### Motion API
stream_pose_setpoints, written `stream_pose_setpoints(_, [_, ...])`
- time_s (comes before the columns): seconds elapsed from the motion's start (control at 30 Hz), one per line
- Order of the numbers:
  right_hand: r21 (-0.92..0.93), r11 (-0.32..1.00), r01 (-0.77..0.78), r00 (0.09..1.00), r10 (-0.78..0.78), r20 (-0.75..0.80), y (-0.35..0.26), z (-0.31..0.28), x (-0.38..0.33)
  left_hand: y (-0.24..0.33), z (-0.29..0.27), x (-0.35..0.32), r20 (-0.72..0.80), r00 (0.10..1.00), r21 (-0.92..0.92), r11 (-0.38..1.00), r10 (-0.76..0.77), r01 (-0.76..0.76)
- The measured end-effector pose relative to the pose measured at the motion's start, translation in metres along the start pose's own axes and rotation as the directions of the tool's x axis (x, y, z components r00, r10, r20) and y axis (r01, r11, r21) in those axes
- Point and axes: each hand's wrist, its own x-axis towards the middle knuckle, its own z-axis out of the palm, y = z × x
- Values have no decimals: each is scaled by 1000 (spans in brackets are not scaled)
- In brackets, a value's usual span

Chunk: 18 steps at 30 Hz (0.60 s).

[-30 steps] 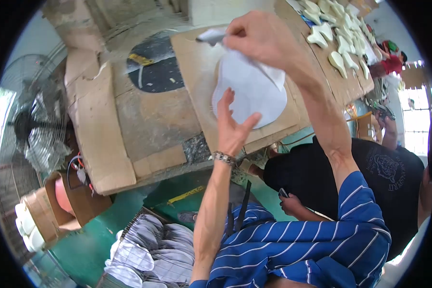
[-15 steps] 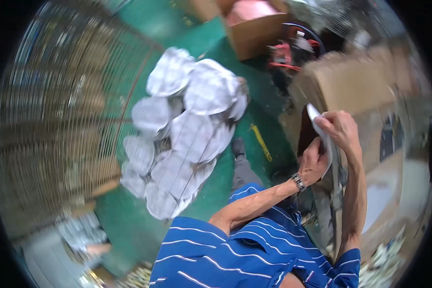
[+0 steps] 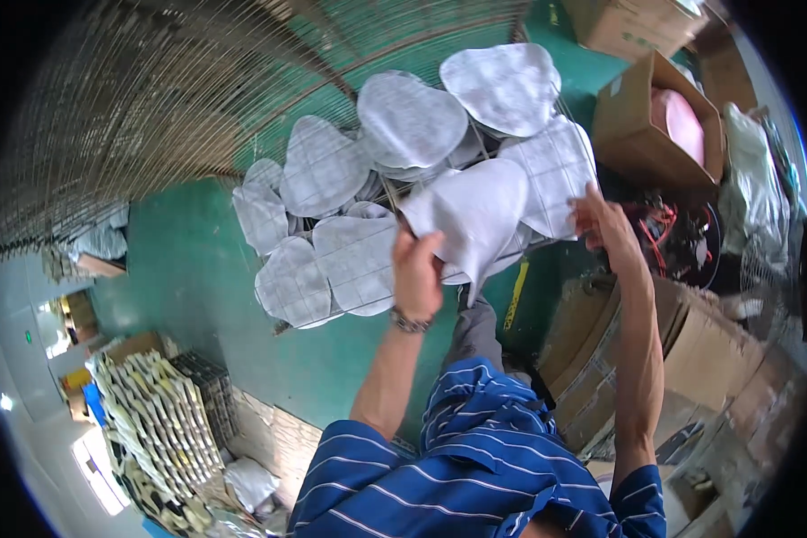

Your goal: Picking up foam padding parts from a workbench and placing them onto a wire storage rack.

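My left hand (image 3: pixel 417 273) is closed on the near-left edge of a limp light-grey rounded sheet (image 3: pixel 475 211), whose lower corner droops. My right hand (image 3: pixel 605 226) is off to the right with fingers spread and nothing in it, beside another rounded sheet (image 3: pixel 556 175). Under the held piece, several similar grey-white rounded sheets (image 3: pixel 412 121) lie in overlapping piles on a wire grid rack (image 3: pixel 387 190). Some show faint grid lines on top. What the sheets are made of, I cannot tell.
Stacked wire racks (image 3: pixel 188 117) rise at the far left. To the right stand an open cardboard box (image 3: pixel 632 121) with something pink in it, a dark round tub (image 3: pixel 686 235) and flattened cardboard (image 3: pixel 592 359). Yellow tape (image 3: pixel 516 296) marks the green floor (image 3: pixel 188 260).
My view and both hands have swung left from the cardboard to the rack. A sheet held in both hands before is now in my left hand only; my right hand has let go.
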Motion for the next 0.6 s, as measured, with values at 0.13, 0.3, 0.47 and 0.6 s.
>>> stream_pose_setpoints(0.13, [-32,993,-116,992,118,38,32,25,2,81,-43,107,-87,957,-15,960,278,-280])
stream_pose_setpoints(0.3, [-52,967,-248,965,252,76,88,30,-15,139,-129,217,-91,875,-118,867,476,-484])
stream_pose_setpoints(0.47, [-102,931,-350,929,359,92,136,37,-22,75,-272,280,-343,881,-359,821,325,-443])
stream_pose_setpoints(0.6, [-221,882,-417,898,437,50,151,52,-24,-5,-338,318,-649,758,-210,942,65,-261])
